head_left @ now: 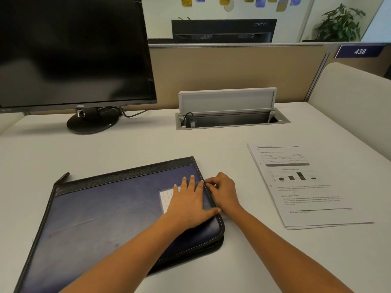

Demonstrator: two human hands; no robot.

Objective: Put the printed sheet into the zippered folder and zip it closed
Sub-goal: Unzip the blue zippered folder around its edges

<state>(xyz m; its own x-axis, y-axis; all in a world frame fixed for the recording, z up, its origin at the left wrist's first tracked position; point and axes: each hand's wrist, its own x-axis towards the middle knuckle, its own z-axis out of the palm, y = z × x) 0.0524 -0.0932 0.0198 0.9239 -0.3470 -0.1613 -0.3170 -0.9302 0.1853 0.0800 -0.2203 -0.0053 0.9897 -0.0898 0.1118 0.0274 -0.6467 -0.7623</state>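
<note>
Left hand (pixel 188 201) presses flat, fingers spread, on the zippered folder (pixel 105 208); right hand (pixel 224 191) pinches its right edge with curled fingers.

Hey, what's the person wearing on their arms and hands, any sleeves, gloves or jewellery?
The left hand and right hand are ungloved, with no rings, watch or bracelet visible. No sleeves show up to the frame's edge. The fingernails look short and unpainted.
</note>
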